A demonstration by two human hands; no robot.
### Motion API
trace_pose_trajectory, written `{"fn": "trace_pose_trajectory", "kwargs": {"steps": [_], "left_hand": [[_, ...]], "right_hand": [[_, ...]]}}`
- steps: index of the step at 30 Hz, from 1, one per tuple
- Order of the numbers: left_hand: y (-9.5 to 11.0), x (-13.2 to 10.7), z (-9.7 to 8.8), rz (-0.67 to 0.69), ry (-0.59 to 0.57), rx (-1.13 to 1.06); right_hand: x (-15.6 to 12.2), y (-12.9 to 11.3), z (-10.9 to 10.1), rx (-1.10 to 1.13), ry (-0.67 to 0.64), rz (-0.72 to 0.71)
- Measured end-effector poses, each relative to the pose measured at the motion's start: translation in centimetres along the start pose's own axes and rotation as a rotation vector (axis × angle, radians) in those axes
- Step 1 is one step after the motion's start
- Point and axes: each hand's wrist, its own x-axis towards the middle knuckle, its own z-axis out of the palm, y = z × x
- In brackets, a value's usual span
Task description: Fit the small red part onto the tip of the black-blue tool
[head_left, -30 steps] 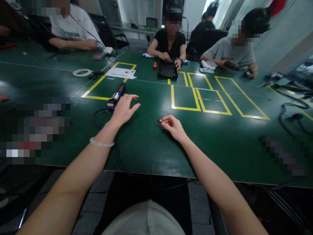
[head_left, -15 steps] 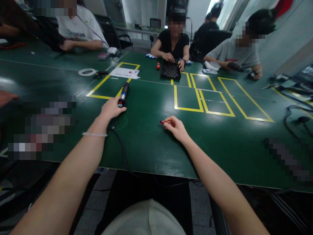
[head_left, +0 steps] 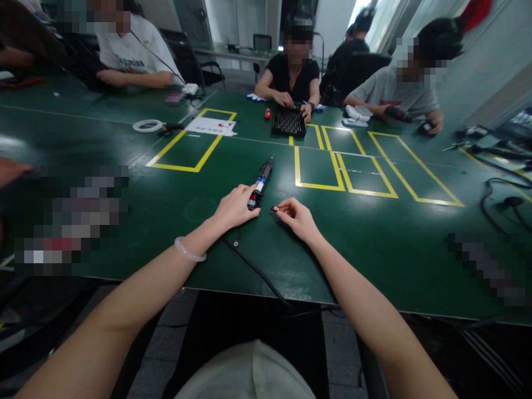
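Note:
My left hand (head_left: 235, 208) is closed round the near end of a black corded electric screwdriver (head_left: 260, 180) that lies on the green table (head_left: 233, 166), tip pointing away from me. Its black cable (head_left: 253, 269) trails back over the near table edge. My right hand (head_left: 297, 217) rests just right of the tool and pinches a small red part (head_left: 275, 209) between its fingertips. The two hands are a few centimetres apart.
Yellow taped rectangles (head_left: 344, 166) mark the table. A black tray (head_left: 288, 122) sits before a person in black opposite; other people sit at the far left and far right. A white ring (head_left: 147, 126) and a paper sheet (head_left: 211, 126) lie at far left. Cables (head_left: 499, 199) lie at right.
My left hand reached the screwdriver, closed on it and dragged it rightward across the table to beside my right hand. My right hand stayed put with the red part.

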Motion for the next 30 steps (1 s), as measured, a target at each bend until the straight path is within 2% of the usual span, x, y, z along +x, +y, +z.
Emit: {"fn": "trace_pose_trajectory", "kwargs": {"steps": [4, 8, 14, 24, 30], "left_hand": [[2.5, -0.9, 0.8, 0.094, -0.01, -0.086], [3.6, -1.5, 1.3, 0.15, -0.024, -0.106], [4.0, -1.7, 1.0, 0.163, -0.034, -0.105], [4.9, -1.7, 0.9, 0.102, -0.008, -0.046], [5.3, -1.5, 0.7, 0.077, -0.028, 0.018]], "right_hand": [[0.0, -0.2, -0.2, -0.096, -0.006, -0.016], [0.1, 0.1, -0.3, -0.165, -0.058, -0.011], [0.0, 0.1, 0.0, -0.15, -0.071, -0.036], [-0.1, -0.7, -0.2, -0.276, -0.048, -0.137], [-0.2, -0.4, 0.0, -0.25, -0.038, -0.125]]}}
